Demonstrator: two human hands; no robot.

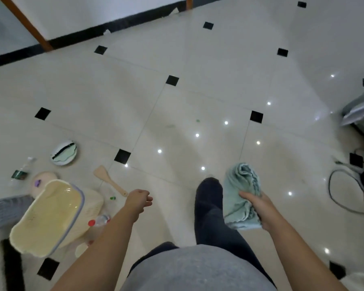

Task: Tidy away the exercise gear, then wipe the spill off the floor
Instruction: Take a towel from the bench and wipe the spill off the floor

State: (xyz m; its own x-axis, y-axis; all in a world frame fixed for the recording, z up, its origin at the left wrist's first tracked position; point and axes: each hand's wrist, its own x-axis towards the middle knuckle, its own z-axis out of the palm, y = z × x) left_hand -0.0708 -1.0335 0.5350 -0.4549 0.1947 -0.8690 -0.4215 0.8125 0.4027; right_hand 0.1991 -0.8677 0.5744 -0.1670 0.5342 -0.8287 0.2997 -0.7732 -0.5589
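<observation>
With the teal towel (240,186) bunched in the right hand's (254,207) grip and the left hand (138,201) loosely curled, empty, step to the faint smear (170,126) farther ahead, flatten the towel, wipe inward.

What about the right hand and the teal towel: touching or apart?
Touching. The head view shows the right hand with its fingers curled round the teal towel, gripping its bunched lower half.
</observation>
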